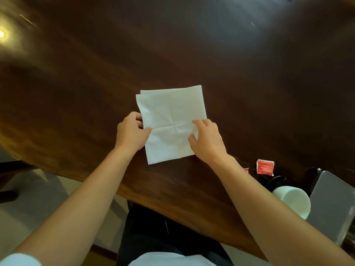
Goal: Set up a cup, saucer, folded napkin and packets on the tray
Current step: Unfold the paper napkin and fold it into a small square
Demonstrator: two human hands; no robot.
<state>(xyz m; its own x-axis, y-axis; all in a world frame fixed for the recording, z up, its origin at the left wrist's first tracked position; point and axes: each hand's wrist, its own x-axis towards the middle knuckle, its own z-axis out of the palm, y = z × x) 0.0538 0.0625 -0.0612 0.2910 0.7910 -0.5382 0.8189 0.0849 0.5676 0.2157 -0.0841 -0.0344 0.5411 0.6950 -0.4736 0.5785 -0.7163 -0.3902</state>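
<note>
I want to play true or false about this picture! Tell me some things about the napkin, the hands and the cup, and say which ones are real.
1. The white paper napkin lies on the dark brown wooden table. True.
2. Only one hand touches the napkin. False: the left hand holds its left edge and the right hand presses on its right side.
3. The white cup stands to the right of the napkin. True.
4. The red packet lies on top of the napkin. False: it lies on the table, apart from the napkin, near the cup.
5. The napkin is already on the grey metal tray. False: the tray is far right, and the napkin is on the table.
</note>
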